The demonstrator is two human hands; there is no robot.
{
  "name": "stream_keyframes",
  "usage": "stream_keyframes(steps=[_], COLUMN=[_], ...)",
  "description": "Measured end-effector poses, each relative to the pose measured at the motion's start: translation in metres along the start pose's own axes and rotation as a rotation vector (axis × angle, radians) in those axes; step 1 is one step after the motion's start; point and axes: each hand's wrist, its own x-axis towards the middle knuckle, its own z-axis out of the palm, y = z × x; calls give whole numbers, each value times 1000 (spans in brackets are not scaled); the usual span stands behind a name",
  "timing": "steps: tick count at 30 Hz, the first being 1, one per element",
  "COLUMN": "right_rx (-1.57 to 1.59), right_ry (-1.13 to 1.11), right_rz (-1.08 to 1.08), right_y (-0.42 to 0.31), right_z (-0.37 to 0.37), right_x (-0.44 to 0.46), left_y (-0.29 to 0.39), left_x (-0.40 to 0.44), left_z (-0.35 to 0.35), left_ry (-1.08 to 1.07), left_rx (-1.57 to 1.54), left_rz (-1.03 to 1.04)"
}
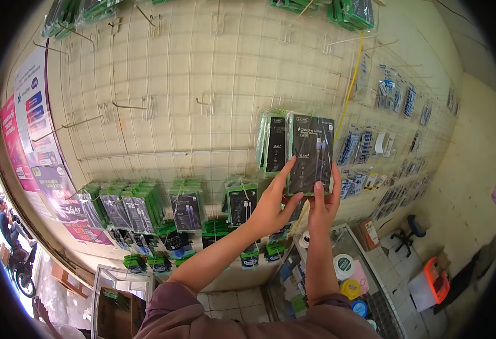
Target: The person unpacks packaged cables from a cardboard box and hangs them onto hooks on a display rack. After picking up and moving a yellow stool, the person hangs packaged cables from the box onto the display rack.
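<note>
In both hands, at chest-to-face height before the wire grid, is a black and green charging cable pack (310,152) in clear plastic. My left hand (276,200) grips its lower left edge, fingers along the side and thumb near the bottom. My right hand (322,206) closes on the lower right corner, thumb on the front. Just left of this pack, similar cable packs (273,144) hang on a hook, partly covered by it. Below my left hand hangs another row of cable packs (242,204).
The wire grid (174,73) carries several bare metal hooks that stick out. More packs (137,206) hang lower left. A glass display case (372,282) with round tubs stands lower right, and a cardboard box (118,311) lower left. An office chair (409,234) is farther right.
</note>
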Motion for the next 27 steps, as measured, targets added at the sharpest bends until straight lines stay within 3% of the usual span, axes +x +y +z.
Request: stream_keyframes(steps=[10, 15, 19, 22, 24, 27], right_rx=[21, -19, -77, -224, -352, -300], right_ry=[-20, -51, -63, 94, 148, 138], right_rz=[96, 164, 272, 236, 131, 57], right_y=[11, 43, 85, 85, 83, 63], right_z=[1, 6, -3, 7, 10, 35], right_x=[4, 27, 31, 12, -7, -60], left_y=[-8, -47, -57, -51, -41, -26], left_x=[-2, 14, 14, -5, -31, -82], left_z=[-5, -10, -27, -37, -50, -77], left_ry=[17, 132, 77, 118, 170, 230], left_rx=[-9, 35, 264, 380, 333, 356], left_rz=[-25, -16, -164, -195, -122, 19])
